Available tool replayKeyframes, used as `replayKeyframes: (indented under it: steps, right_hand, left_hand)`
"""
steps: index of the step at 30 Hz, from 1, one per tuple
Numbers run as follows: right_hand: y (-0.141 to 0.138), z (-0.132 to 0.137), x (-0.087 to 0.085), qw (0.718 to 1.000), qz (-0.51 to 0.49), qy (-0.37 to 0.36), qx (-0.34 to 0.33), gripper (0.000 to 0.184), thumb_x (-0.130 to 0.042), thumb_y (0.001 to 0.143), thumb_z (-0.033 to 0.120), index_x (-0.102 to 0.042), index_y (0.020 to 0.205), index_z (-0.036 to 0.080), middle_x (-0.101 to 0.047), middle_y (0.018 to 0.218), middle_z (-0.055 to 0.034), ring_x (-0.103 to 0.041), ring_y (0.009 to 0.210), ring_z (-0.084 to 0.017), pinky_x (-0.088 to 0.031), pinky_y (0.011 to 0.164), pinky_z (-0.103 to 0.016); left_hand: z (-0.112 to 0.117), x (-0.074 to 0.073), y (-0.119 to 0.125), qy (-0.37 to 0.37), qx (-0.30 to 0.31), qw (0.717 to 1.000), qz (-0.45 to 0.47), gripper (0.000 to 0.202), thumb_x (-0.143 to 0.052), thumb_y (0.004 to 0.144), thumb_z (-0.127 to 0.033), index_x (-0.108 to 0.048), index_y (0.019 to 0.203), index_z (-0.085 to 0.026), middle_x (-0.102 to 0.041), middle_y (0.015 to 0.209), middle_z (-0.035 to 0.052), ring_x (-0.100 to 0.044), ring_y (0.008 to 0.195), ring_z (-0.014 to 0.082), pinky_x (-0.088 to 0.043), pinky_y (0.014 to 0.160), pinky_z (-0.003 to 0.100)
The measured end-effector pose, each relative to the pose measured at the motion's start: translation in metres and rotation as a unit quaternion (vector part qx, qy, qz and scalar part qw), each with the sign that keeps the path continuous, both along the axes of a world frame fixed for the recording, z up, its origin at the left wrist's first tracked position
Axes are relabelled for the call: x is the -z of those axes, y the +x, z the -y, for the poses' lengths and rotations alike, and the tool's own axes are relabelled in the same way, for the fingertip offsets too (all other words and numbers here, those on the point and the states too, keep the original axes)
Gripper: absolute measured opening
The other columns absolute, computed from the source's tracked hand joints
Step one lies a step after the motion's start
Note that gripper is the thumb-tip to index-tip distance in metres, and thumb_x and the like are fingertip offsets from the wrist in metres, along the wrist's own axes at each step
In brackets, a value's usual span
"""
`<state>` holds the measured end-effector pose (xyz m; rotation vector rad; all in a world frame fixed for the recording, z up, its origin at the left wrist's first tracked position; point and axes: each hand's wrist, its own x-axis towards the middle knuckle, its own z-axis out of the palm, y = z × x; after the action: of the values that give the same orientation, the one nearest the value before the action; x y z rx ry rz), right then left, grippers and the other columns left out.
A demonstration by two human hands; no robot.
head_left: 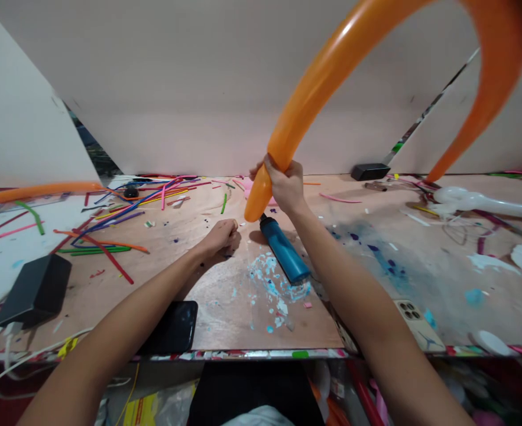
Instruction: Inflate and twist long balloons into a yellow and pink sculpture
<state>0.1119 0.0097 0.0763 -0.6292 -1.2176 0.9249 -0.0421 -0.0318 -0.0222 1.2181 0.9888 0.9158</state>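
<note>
Orange balloon (331, 77), long, arcing from the right hand (285, 186) toward 1 o'clock, neck end pinched in that closed grip over the blue pump (284, 249) on the counter (225, 296); left hand (219, 236) fisted at 9 o'clock, empty

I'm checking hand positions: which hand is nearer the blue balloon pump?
Right. The right hand grips the orange balloon just above the blue balloon pump; the left hand rests fisted on the table to its left.
</note>
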Motion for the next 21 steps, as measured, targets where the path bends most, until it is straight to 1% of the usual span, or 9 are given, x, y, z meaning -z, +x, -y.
replayKeyframes:
  steps: [3,7,11,14,16,18,21]
  right_hand:
    - [0.006,-0.008,0.004,0.999,-0.015,-0.011,0.027,0.050,-0.074,0.066,0.066,-0.056,0.070,0.019,-0.065,0.069,-0.0038,-0.071,0.081,-0.023,-0.061,0.076,-0.038]
    - [0.012,-0.014,0.010,0.999,-0.003,-0.032,0.036,0.050,-0.073,0.068,0.065,-0.056,0.069,0.019,-0.066,0.068,-0.0046,-0.071,0.081,-0.023,-0.061,0.077,-0.038]
    - [0.012,-0.015,0.013,0.999,0.001,-0.027,0.044,0.046,-0.073,0.071,0.061,-0.056,0.069,0.018,-0.068,0.069,-0.0068,-0.072,0.082,-0.024,-0.060,0.077,-0.038]
    - [0.010,-0.018,0.015,0.999,-0.001,-0.033,0.044,0.043,-0.072,0.074,0.058,-0.057,0.069,0.018,-0.068,0.065,-0.0052,-0.073,0.078,-0.023,-0.061,0.075,-0.038]
    - [0.009,-0.020,0.017,0.999,-0.009,-0.042,0.032,0.043,-0.071,0.075,0.058,-0.057,0.069,0.018,-0.067,0.062,-0.0036,-0.073,0.072,-0.021,-0.062,0.073,-0.037]
    - [0.008,-0.022,0.018,0.998,-0.020,-0.053,0.020,0.043,-0.069,0.077,0.058,-0.056,0.069,0.018,-0.067,0.060,-0.0029,-0.072,0.066,-0.020,-0.062,0.071,-0.036]
    - [0.007,-0.024,0.019,0.997,-0.029,-0.068,0.013,0.043,-0.068,0.078,0.058,-0.056,0.069,0.017,-0.069,0.061,-0.0030,-0.072,0.062,-0.018,-0.062,0.069,-0.034]
  left_hand:
    - [0.002,0.001,-0.001,0.010,-0.004,1.000,0.014,0.024,-0.040,0.085,-0.024,-0.036,0.062,-0.021,-0.028,0.040,-0.0080,-0.026,0.032,0.0069,-0.021,0.036,0.018]
    - [0.002,0.005,-0.002,0.041,0.007,0.998,0.048,0.026,-0.041,0.088,-0.028,-0.037,0.063,-0.021,-0.029,0.040,-0.0071,-0.028,0.034,0.0075,-0.018,0.036,0.019]
    - [-0.004,0.018,-0.002,0.059,0.020,0.995,0.083,0.026,-0.045,0.086,-0.029,-0.037,0.062,-0.021,-0.029,0.040,-0.0064,-0.030,0.035,0.0082,-0.025,0.040,0.020]
    - [-0.008,0.025,-0.002,0.069,0.034,0.990,0.115,0.028,-0.045,0.087,-0.031,-0.037,0.062,-0.021,-0.027,0.039,-0.0065,-0.030,0.036,0.0091,-0.029,0.042,0.021]
    - [-0.008,0.025,-0.002,0.078,0.037,0.990,0.114,0.028,-0.045,0.088,-0.031,-0.038,0.062,-0.021,-0.028,0.039,-0.0063,-0.031,0.036,0.0092,-0.029,0.042,0.021]
    - [-0.006,0.022,-0.002,0.085,0.042,0.990,0.105,0.028,-0.045,0.088,-0.030,-0.039,0.062,-0.021,-0.030,0.039,-0.0060,-0.031,0.036,0.0090,-0.028,0.042,0.021]
    - [-0.003,0.016,-0.002,0.084,0.041,0.991,0.101,0.027,-0.045,0.088,-0.028,-0.039,0.062,-0.021,-0.030,0.039,-0.0061,-0.033,0.036,0.0094,-0.027,0.041,0.021]
